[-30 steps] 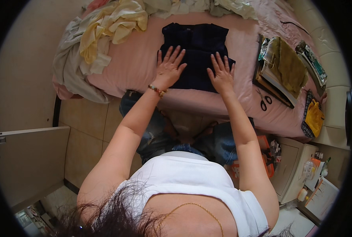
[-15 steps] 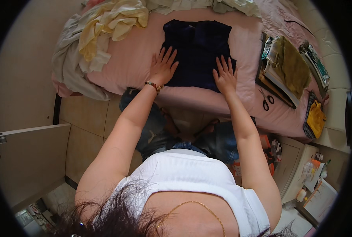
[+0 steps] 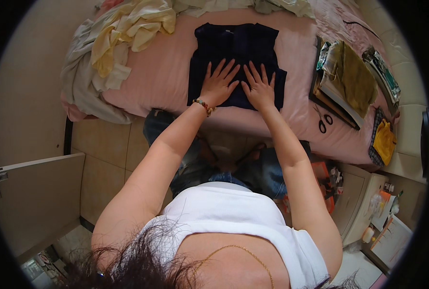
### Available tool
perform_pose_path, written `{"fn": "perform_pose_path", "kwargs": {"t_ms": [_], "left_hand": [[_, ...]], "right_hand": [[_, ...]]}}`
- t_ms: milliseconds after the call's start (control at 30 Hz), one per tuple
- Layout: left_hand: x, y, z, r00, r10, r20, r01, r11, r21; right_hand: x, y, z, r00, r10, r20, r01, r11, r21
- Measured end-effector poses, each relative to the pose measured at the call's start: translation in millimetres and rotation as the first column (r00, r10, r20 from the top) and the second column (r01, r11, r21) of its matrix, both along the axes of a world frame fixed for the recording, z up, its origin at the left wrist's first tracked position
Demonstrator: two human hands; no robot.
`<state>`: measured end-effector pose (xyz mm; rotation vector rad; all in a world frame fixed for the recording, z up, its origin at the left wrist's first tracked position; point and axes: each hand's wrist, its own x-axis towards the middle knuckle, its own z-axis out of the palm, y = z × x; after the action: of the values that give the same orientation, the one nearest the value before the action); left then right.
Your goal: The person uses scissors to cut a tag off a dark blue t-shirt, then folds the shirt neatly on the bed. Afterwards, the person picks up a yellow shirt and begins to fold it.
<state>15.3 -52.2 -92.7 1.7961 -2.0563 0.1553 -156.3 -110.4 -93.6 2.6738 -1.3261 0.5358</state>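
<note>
A dark navy garment [image 3: 237, 53] lies flat on the pink bed [image 3: 156, 82], folded into a rough rectangle. Its long axis runs away from the person, from the near edge of the bed toward the far side; the collar end points away and the lower hem lies nearest the person.

Both hands rest palm-down on the lower half of the garment, close together, nearly touching at the thumbs. The left hand [image 3: 218, 85] has its fingers spread, pointing away and slightly to the right; a beaded bracelet [image 3: 203, 105] sits on that wrist. The right hand [image 3: 260, 87] is also flat with fingers fanned out, pointing away. Neither hand pinches the cloth; both press on it from above. The upper part of the garment extends beyond the fingertips, and a strip of it shows to each side of the hands.

To the left on the bed lies a heap of pale yellow and grey clothes [image 3: 113, 43]. To the right sits a stack of folded fabric and flat items [image 3: 347, 77], with black scissors [image 3: 324, 123] just in front of it, and a yellow cloth [image 3: 384, 142] near the bed's right corner.
</note>
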Motion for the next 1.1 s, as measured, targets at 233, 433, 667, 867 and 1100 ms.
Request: {"fn": "perform_pose_path", "kwargs": {"t_ms": [233,433,667,867,1100], "left_hand": [[-0.3,-2.7,-3.8,1.0,0.001,0.013,-0.001,1.0,0.024],[11.8,22.7,32.0,0.997,0.011,-0.072,-0.019,0.993,-0.117],[58.4,103.5,27.3,0.998,0.023,-0.062,-0.028,0.996,-0.081],[62.7,106.2,9.6,0.989,0.064,-0.134,-0.064,0.998,0.008],[61.6,94.7,2.2,0.991,0.124,-0.049,-0.126,0.991,-0.044]], "right_hand": [[1.0,2.0,-3.1,1.0,0.001,-0.019,-0.001,1.0,0.004],[-17.7,8.7,29.9,0.968,0.078,0.238,-0.093,0.994,0.054],[-102.3,46.9,38.9,0.946,0.163,0.279,-0.207,0.969,0.134],[-108.3,50.1,22.3,0.941,0.172,0.291,-0.233,0.954,0.191],[-98.9,40.5,18.7,0.941,0.081,0.328,-0.158,0.964,0.216]]}}
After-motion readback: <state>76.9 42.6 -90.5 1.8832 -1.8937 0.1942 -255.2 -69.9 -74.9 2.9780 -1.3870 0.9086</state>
